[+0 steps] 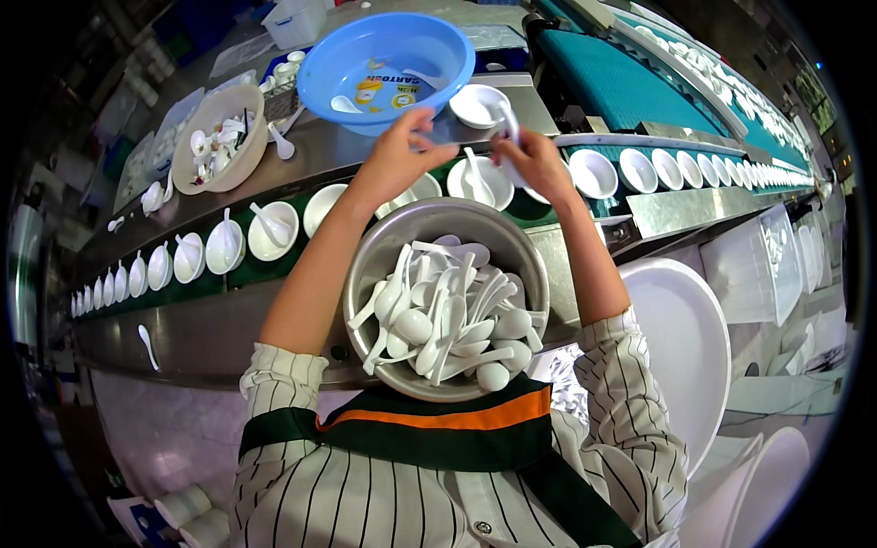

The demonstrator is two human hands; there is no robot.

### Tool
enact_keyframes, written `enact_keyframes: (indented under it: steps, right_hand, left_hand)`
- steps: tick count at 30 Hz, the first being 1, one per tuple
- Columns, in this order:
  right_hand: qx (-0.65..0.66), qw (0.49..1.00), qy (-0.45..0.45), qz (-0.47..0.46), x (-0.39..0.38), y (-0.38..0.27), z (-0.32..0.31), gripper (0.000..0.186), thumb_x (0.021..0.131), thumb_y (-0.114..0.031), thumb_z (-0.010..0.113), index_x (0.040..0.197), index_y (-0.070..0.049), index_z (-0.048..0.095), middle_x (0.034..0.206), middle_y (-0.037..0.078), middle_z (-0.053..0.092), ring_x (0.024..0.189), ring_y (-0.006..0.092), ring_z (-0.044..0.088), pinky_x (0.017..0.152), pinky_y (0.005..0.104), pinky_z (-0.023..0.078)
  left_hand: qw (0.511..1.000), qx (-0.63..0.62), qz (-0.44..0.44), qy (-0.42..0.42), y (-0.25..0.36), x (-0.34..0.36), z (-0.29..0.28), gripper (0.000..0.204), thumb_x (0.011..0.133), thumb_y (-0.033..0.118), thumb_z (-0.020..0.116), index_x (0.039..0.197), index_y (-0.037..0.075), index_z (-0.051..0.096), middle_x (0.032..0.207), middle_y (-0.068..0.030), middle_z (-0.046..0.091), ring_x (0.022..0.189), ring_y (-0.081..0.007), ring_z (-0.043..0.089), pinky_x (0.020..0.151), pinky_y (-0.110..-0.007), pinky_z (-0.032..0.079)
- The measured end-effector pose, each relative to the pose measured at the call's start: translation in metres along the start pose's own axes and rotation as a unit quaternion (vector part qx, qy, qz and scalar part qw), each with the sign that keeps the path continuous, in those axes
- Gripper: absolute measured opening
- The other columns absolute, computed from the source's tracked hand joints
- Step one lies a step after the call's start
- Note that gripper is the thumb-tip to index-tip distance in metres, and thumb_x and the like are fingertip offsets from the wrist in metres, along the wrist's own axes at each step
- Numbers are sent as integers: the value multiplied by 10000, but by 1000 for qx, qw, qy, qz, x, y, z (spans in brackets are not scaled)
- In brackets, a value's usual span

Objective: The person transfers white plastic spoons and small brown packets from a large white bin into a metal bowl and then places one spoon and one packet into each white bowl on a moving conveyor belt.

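Observation:
My right hand (532, 166) is closed on a white spoon (509, 119), which it holds up over the conveyor beside a white bowl (477, 105) on the steel ledge. To its left, my left hand (402, 153) has its fingers apart and nothing in them. Below both hands runs a line of white bowls; one bowl (493, 187) between my forearms has a spoon in it. Close to my body, a steel basin (358, 274) is heaped with loose white spoons (448, 310).
Beyond my hands stands a blue basin (315, 87) with two spoons inside. A beige tub (251, 119) of spoons sits left of it. The green conveyor belt (598, 82) lies at the far right. One loose spoon (148, 347) rests on the left steel edge.

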State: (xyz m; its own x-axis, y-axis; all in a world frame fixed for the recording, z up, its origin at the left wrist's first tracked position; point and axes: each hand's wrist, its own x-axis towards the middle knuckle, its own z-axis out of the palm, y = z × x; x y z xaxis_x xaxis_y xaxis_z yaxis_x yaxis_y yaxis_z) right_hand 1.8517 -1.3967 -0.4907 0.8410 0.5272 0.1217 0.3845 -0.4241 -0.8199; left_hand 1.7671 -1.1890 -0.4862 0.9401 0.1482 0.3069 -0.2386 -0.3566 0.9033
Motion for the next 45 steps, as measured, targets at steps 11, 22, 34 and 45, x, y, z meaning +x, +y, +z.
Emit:
enact_keyframes:
  steps: [11,22,34,45]
  right_hand:
    - [-196,955,214,59,6,93,14,262,830,-323,533,839,-61,533,699,185,597,684,392,572,598,469,432]
    - [-155,939,304,-44,-9,110,-6,205,851,-215,535,818,-13,531,754,185,554,684,371,535,607,429,409]
    - [-143,960,228,-75,-39,40,-25,231,786,-160,640,964,-22,585,813,122,619,721,202,602,621,295,472]
    - [-156,937,-251,-185,-122,-51,32,280,734,-270,663,924,-81,584,758,114,608,688,277,602,600,353,467]
  left_hand:
    - [899,58,-188,-392,-16,-81,-28,364,865,337,527,958,-9,590,824,-34,586,772,-98,503,718,-273,428]
    - [920,136,-363,56,-135,-99,-175,362,871,325,506,705,4,515,513,-70,532,342,-113,439,279,-242,316]
    - [984,98,-76,-129,14,-72,-61,255,791,216,609,920,-2,576,761,-99,607,703,-180,581,645,-301,458]
    - [877,71,-107,-464,23,-87,13,344,721,126,643,1029,25,529,849,-81,571,779,-166,539,701,-269,436]
